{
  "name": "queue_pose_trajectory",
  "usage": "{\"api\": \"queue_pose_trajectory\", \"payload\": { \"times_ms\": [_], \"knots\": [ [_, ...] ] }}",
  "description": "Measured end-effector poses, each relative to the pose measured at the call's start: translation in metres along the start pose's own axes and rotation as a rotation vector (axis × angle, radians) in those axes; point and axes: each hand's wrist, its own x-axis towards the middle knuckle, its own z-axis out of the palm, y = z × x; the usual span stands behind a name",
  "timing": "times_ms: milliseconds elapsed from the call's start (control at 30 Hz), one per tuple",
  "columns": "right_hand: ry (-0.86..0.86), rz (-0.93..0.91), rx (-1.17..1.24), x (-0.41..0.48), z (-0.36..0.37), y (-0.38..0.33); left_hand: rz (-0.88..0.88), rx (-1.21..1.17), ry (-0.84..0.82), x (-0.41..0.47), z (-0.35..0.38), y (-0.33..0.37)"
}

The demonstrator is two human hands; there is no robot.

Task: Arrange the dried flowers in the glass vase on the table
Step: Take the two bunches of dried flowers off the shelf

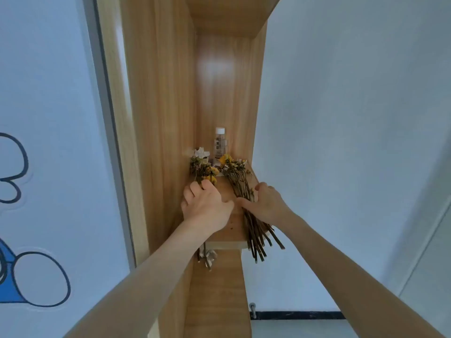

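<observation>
Two bunches of dried flowers lie on a narrow wooden shelf (231, 225) in a tall niche. My left hand (205, 206) grips the left bunch (203, 170), whose yellow and pale heads stick out past my fingers; its stems are hidden under the hand. My right hand (266, 203) grips the right bunch (240, 178) around the middle of its brown stems. The stem ends hang over the shelf's front edge. No glass vase shows in the head view.
A clear plastic bottle (220, 143) with a white cap stands at the back of the shelf, beside a small white flower (201, 152). Wooden side panels close in the niche on both sides. White walls flank it. A metal hook (210, 258) hangs below the shelf.
</observation>
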Motion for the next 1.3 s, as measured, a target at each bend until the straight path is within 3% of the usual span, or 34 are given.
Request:
{"api": "queue_pose_trajectory", "payload": {
  "times_ms": [200, 400, 867, 1133, 1300],
  "knots": [
    [-0.105, 0.176, -0.184, 0.017, 0.019, -0.001, -0.156, 0.259, -0.014, 0.027, 0.021, -0.016],
    [-0.087, 0.151, -0.065, 0.025, 0.024, -0.005, -0.166, 0.343, -0.03, 0.037, 0.03, -0.02],
    [-0.116, 0.167, -0.269, 0.043, 0.033, -0.009, -0.184, 0.394, -0.031, 0.052, 0.037, -0.026],
    [-0.139, 0.17, -0.136, 0.048, 0.018, 0.008, -0.2, 0.364, 0.025, 0.055, 0.036, -0.028],
    [-0.102, 0.167, 0.069, 0.041, 0.004, 0.015, -0.174, 0.213, 0.082, 0.046, 0.028, -0.015]
  ]
}}
